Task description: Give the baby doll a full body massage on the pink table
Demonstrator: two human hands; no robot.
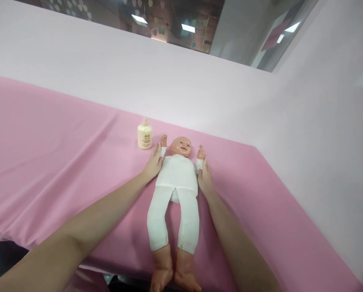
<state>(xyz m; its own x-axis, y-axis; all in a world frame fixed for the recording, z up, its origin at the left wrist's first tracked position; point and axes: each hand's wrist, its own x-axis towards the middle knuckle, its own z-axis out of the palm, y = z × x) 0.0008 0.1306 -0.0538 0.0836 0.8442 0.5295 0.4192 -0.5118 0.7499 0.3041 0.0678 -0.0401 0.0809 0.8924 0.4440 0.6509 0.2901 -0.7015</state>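
Note:
A baby doll (177, 174) with a white cloth body and plastic head, hands and feet lies on its back, its head toward the wall and its feet toward me. My left hand (154, 163) is wrapped along the doll's raised arm on the left, just below its plastic hand. On the other side, my right hand (205, 176) closes around the doll's other arm near the wrist. Both doll arms point up beside its head. The undersides of my fingers are partly hidden.
A cream pump bottle (144, 136) stands left of the doll's head. Pink cloth (78, 150) covers the table, wrinkled on the left. A white wall (123, 73) runs behind and along the right, with a window (175, 24) above.

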